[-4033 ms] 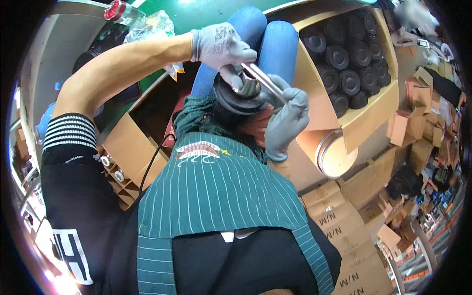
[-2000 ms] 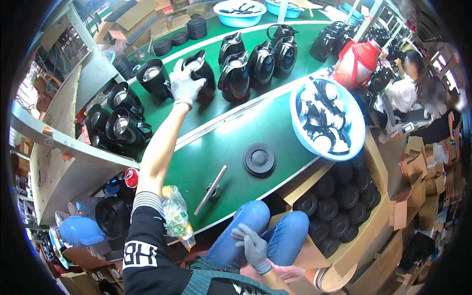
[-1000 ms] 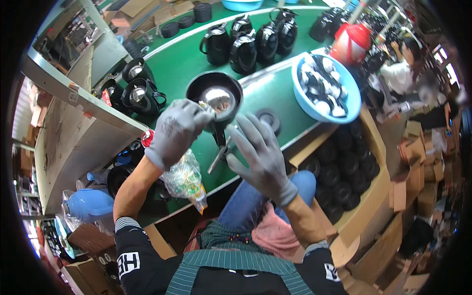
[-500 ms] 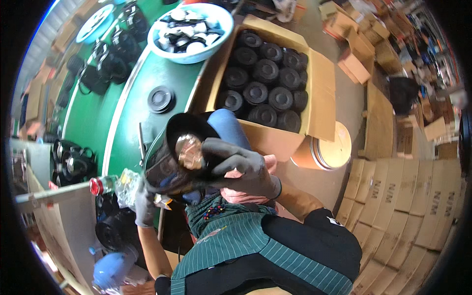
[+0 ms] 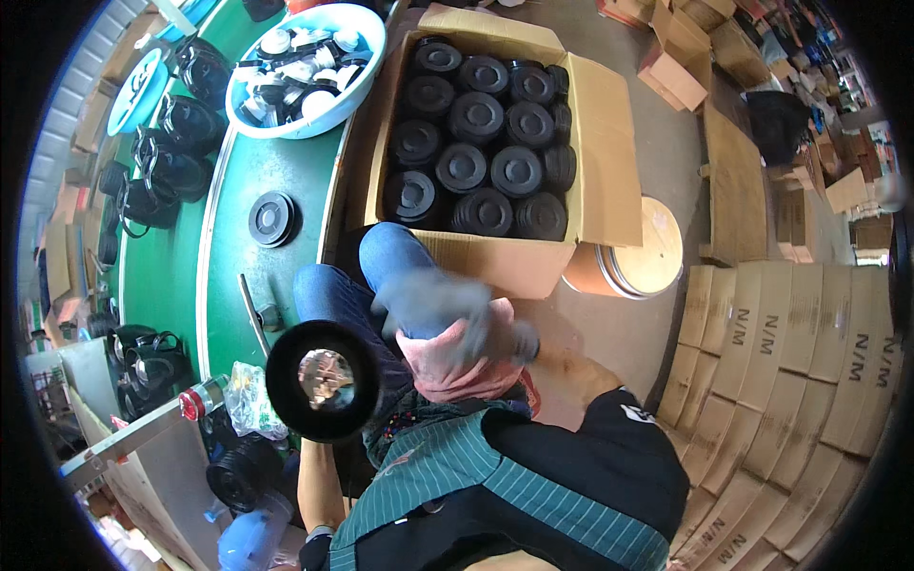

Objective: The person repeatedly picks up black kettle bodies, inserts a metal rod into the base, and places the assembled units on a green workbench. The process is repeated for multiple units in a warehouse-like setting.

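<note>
A round black pot (image 5: 284,385) is tilted up over my lap, its open mouth facing me and a shiny metal bottom showing inside. My left forearm (image 5: 320,487) leads up beneath it. The left hand supports the pot from behind, but its fingers are hidden by it. My right hand (image 5: 447,319), in a grey glove, is over my thigh, apart from the pot. Motion smears its fingers, so their pose cannot be made out. Just under that hand, a pink cloth (image 5: 440,373) is draped across my leg.
A carton (image 5: 524,259) full of stacked black discs stands ahead. On the green bench (image 5: 249,162) are a blue basin (image 5: 374,71) of small parts and a black disc stack (image 5: 271,219). Black kettles (image 5: 181,169) line the far left. Closed cartons (image 5: 790,333) are piled at right.
My right hand has left the pot's mouth and moved out over my thigh. The pot has shifted down and now faces me more squarely; the left hand has gone out of sight behind it.
</note>
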Demonstrator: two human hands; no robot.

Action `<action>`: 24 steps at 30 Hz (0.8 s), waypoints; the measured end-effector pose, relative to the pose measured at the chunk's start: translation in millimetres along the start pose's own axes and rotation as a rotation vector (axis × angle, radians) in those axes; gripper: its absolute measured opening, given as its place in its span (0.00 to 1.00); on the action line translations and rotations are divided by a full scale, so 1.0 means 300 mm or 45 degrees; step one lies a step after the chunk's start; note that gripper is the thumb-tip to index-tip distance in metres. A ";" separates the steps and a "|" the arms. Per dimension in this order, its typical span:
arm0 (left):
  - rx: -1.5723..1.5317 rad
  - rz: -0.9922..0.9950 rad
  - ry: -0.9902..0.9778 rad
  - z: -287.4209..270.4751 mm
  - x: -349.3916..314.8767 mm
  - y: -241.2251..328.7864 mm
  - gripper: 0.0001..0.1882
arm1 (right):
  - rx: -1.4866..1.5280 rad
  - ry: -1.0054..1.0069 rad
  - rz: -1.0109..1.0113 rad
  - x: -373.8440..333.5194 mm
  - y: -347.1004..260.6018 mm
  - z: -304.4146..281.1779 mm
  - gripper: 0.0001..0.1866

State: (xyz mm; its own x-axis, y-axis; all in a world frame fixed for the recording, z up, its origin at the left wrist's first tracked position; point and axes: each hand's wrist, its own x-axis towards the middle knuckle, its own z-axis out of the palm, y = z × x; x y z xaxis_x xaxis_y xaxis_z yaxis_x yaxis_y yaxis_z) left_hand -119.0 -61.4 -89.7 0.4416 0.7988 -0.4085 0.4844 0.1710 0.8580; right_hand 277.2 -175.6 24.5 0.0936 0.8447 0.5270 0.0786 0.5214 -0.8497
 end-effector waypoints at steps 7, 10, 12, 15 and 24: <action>0.019 -0.035 -0.066 0.038 0.067 -0.015 0.30 | -1.816 0.494 1.504 -0.147 0.680 -0.585 0.66; 0.024 -0.005 -0.128 0.087 0.056 0.009 0.32 | -2.046 0.417 1.540 -0.139 0.713 -0.602 0.62; 0.022 0.004 -0.178 0.116 0.060 0.038 0.33 | -2.113 0.426 1.489 -0.160 0.722 -0.607 0.58; -0.005 0.016 -0.221 0.148 0.059 0.050 0.35 | -2.158 0.543 1.358 -0.192 0.728 -0.608 0.52; -0.041 0.053 -0.316 0.168 0.044 0.034 0.40 | 0.110 0.036 0.452 0.035 0.024 0.021 0.58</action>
State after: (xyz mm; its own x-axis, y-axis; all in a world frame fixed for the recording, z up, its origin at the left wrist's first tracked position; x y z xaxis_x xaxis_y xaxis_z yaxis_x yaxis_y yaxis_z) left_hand -70.2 -78.2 -102.0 0.6346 0.6402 -0.4329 0.4393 0.1621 0.8836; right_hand 272.4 -162.2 23.8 0.1273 0.9718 0.1984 -0.0479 0.2058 -0.9774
